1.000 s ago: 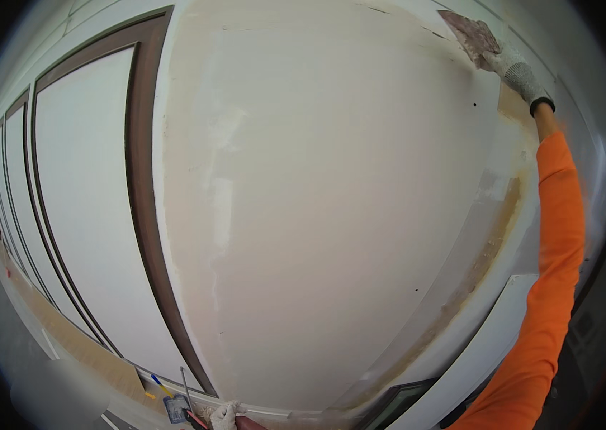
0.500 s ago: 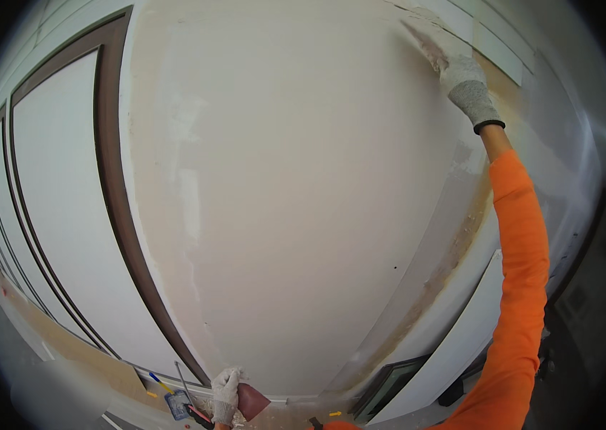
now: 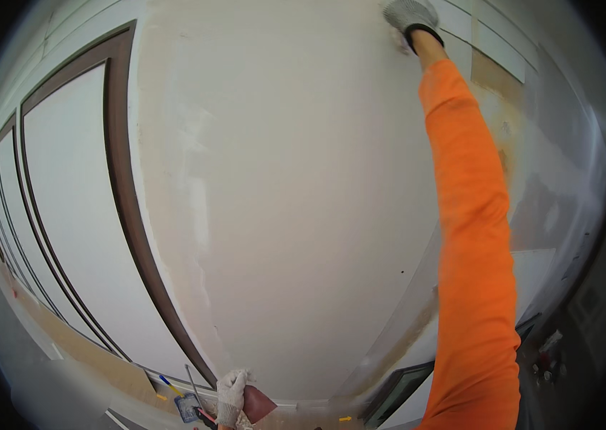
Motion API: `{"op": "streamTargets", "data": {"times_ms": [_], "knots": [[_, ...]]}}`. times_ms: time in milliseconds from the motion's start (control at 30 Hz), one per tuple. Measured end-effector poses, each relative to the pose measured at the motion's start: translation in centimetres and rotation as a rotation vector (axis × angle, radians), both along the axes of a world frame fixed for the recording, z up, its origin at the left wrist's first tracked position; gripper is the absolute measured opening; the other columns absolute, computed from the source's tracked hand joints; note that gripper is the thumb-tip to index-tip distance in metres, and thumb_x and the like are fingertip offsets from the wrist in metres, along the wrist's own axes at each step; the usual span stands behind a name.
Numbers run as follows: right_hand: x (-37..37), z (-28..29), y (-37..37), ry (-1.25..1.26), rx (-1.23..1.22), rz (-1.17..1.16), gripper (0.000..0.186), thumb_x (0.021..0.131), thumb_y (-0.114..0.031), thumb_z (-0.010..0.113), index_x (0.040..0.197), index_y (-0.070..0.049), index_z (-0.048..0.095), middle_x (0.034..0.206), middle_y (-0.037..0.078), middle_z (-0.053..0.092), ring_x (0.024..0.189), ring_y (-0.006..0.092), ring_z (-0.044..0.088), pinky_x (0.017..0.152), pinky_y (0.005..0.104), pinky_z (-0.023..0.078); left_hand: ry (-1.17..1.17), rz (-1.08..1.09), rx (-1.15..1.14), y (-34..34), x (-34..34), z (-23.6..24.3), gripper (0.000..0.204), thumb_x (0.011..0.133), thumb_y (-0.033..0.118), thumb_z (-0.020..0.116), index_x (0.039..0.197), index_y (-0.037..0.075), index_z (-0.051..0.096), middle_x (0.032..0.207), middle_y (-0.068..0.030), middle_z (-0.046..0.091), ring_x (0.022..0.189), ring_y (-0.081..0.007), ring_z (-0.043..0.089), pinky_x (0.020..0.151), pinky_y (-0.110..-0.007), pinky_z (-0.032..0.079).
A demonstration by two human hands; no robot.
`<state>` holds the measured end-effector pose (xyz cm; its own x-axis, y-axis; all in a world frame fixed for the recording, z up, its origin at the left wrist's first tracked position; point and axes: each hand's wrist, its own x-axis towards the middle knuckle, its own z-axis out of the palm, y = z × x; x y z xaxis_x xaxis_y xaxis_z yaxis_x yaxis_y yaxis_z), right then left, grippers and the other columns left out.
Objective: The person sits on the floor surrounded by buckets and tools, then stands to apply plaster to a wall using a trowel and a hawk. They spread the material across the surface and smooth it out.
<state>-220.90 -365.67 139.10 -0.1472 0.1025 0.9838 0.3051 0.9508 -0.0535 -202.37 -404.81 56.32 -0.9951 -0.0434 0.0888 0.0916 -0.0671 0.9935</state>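
Observation:
My right hand (image 3: 410,14), in a grey knit glove with a black cuff, is raised to the top of the pale wall (image 3: 296,186). It is closed on a putty spreader (image 3: 400,41), mostly hidden behind the glove, with only a pinkish edge showing at the wall. Low down, beside the bottom corner of the brown-framed panel, my left hand (image 3: 231,390) wears a whitish, compound-smeared glove. Its fingers are closed around a flat dark red spreader (image 3: 258,405), held away from the wall. Pale filler patches (image 3: 199,211) run down the wall's left side.
White panels with a brown frame (image 3: 122,143) line the left. Below stand a blue-handled tool (image 3: 172,385) and a blue-grey container (image 3: 188,407). A dark-framed glass piece (image 3: 398,393) leans at the lower right. A yellow floor arrow (image 3: 346,418) lies nearby.
My right hand has moved up and left along the wall, its arm now stretched further across the view. The spreader has turned mostly out of sight. My left hand keeps its hold.

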Motion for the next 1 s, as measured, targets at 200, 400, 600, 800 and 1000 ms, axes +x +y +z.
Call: {"op": "streamTargets", "data": {"times_ms": [200,400,600,800,1000], "knots": [[5.5,-3.2,3.0,-0.096,0.675,-0.246,0.035,0.102,-0.031,0.048,0.115,-0.009,0.072,0.118,0.023,0.071,0.105,0.0406,0.069,0.091,0.0478,0.055,0.057,0.015,0.005,0.1,0.0,4.6,0.025,0.103,0.015,0.059,0.100,-0.005,0.074,0.092,-0.0095,0.076,0.089,-0.0163,0.069,0.086,-0.031,0.054],[6.6,-7.3,10.3,0.098,0.202,0.079,0.040,0.105,-0.026,0.045,0.140,-0.014,0.061,0.127,0.018,0.069,0.115,0.0368,0.067,0.100,0.0462,0.053,-0.095,0.084,0.051,-1.1,4.0,0.4,0.024,0.102,0.019,0.062,0.099,-0.002,0.074,0.091,-0.0063,0.074,0.085,-0.0124,0.066,0.078,-0.029,0.053],[-0.8,-10.1,12.7,0.154,0.429,0.023,0.047,0.100,-0.022,0.052,0.147,-0.024,0.054,0.134,0.016,0.065,0.116,0.0360,0.065,0.096,0.0474,0.055,-0.108,0.094,0.015,-1.3,5.2,-1.5,0.022,0.104,0.018,0.062,0.108,0.000,0.074,0.093,-0.0011,0.072,0.089,-0.0112,0.063,0.083,-0.027,0.052],[5.8,-13.6,7.6,-0.014,0.331,0.036,0.044,0.101,-0.028,0.053,0.142,-0.014,0.059,0.133,0.021,0.065,0.116,0.0389,0.066,0.097,0.0491,0.054,-0.104,0.082,0.039,0.5,2.5,0.2,0.024,0.102,0.018,0.062,0.100,-0.004,0.074,0.089,-0.0088,0.075,0.083,-0.0135,0.067,0.079,-0.029,0.053],[9.8,-4.5,14.8,-0.001,-0.181,-0.002,0.052,0.095,-0.040,0.057,0.134,-0.006,0.064,0.119,0.026,0.070,0.114,0.0404,0.067,0.098,0.0481,0.053,0.022,0.001,-0.011,3.1,2.0,4.0,0.024,0.102,0.015,0.061,0.098,-0.006,0.073,0.088,-0.0103,0.076,0.085,-0.0154,0.069,0.084,-0.031,0.053]]}}
